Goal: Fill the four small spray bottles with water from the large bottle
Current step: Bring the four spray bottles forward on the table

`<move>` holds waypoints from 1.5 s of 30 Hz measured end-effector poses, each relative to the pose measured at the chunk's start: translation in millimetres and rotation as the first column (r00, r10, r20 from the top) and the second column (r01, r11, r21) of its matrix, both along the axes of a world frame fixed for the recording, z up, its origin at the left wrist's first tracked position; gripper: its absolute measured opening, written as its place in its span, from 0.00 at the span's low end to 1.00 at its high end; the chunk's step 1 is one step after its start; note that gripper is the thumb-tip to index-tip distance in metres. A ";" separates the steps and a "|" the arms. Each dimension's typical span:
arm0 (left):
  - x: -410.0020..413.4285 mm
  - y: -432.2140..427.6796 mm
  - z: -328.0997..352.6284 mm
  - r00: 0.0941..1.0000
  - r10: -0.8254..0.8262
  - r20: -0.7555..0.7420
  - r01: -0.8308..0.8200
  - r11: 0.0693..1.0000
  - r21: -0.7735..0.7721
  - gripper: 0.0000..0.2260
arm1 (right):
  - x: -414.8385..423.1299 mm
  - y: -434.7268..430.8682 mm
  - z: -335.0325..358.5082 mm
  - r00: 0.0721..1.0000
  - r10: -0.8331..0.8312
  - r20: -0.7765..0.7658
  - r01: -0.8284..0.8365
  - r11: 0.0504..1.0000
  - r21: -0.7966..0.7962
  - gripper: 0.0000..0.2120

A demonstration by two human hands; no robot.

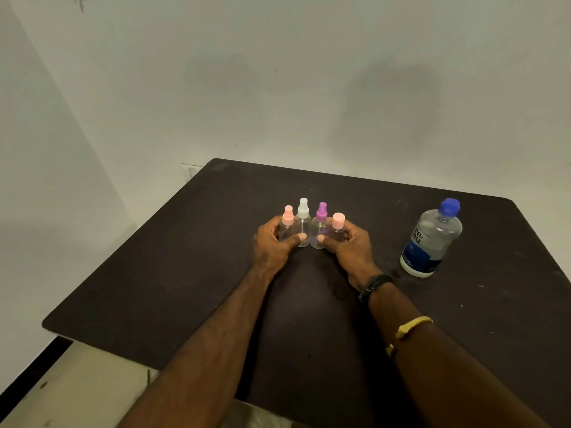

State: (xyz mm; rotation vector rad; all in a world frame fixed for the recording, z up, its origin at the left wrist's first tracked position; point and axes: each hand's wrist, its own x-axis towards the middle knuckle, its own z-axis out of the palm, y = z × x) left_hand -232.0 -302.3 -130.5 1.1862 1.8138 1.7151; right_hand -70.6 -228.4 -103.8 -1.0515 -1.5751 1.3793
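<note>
Several small clear spray bottles stand upright in a tight row at the middle of the dark table [173, 279]. From left to right their tops are pink [288, 215], white [303, 208], purple [322, 211] and pink [338, 220]. My left hand [272, 245] wraps the left pair and my right hand [349, 245] wraps the right pair, thumbs in front. All tops are on. The large water bottle [432, 239], clear with a blue cap and blue label, stands capped to the right, apart from my hands.
The table sits against a pale wall [278, 88] in a corner. Its left edge drops to a light floor [77, 381]. My right wrist wears a dark band [375, 285] and a gold bangle [412, 325].
</note>
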 end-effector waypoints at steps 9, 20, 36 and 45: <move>1.1 -7.4 -1.0 0.998 -0.058 0.013 0.058 0.997 -0.057 0.24 | 11.4 -7.3 -5.5 0.997 -0.026 0.072 0.021 0.997 0.071 0.21; 7.4 -18.3 1.7 0.999 -0.048 -0.015 0.047 0.996 -0.075 0.21 | 18.7 -20.2 -2.1 0.994 -0.035 0.103 0.027 0.997 0.075 0.22; 16.3 -31.4 4.1 0.995 0.069 -0.071 -0.075 0.994 -0.078 0.22 | 13.5 -31.0 5.6 0.961 -0.210 0.182 0.195 0.976 0.096 0.21; 25.9 -49.5 15.4 0.997 0.075 -0.013 -0.076 0.995 -0.063 0.29 | 12.3 -37.3 14.0 0.961 -0.215 0.176 0.212 0.977 0.032 0.31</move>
